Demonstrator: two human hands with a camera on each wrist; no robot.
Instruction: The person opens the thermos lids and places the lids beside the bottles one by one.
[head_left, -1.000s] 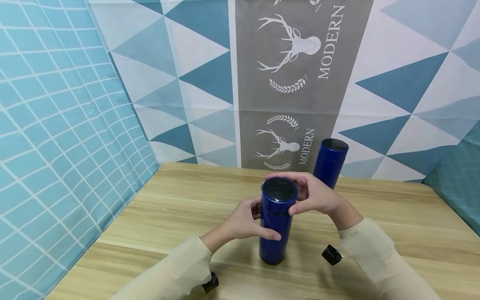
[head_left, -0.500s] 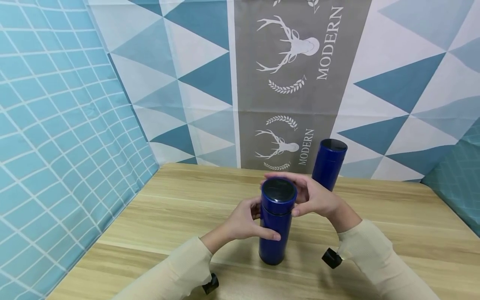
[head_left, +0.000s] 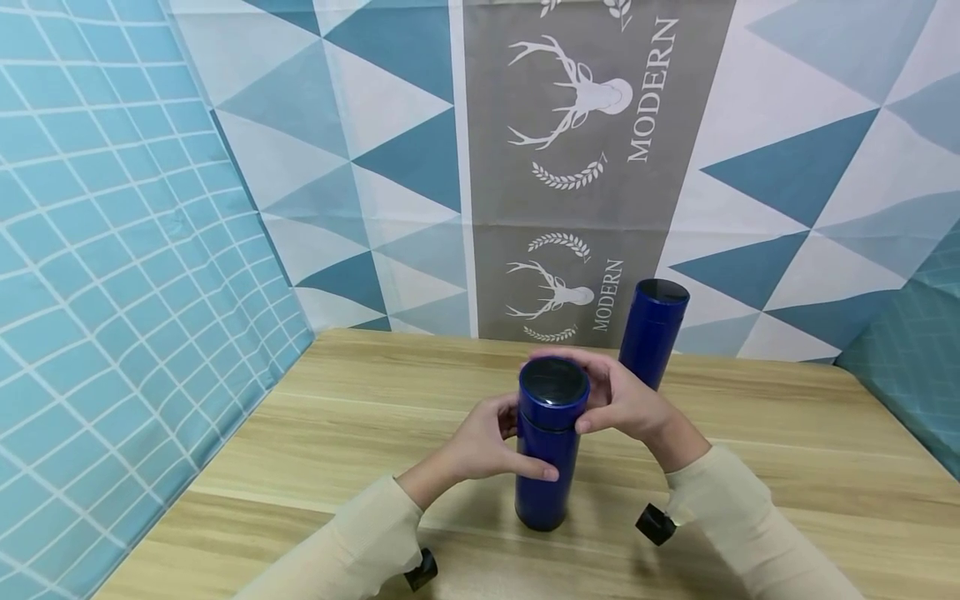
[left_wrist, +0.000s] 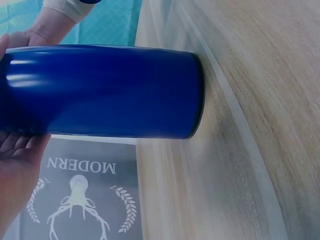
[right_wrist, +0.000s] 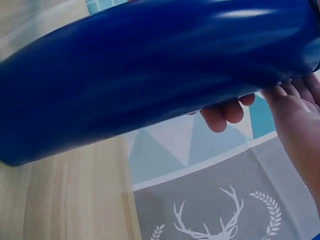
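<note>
Your left hand [head_left: 483,446] grips the blue flask [head_left: 550,447] and your right hand [head_left: 630,407] its lid [head_left: 555,392], found seated; the second flask [head_left: 652,333], nearer the worktop's far edge [head_left: 420,338], appears unhandled

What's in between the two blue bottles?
The right hand. In the head view, it hides the lower part of the far blue bottle and holds the near blue bottle around its top.

A blue bottle [right_wrist: 150,75] slanted across, held by the right hand [right_wrist: 297,115]; part of the left hand [right_wrist: 228,112] showed along its lower edge, near deer-printed cloth [right_wrist: 160,200].
</note>
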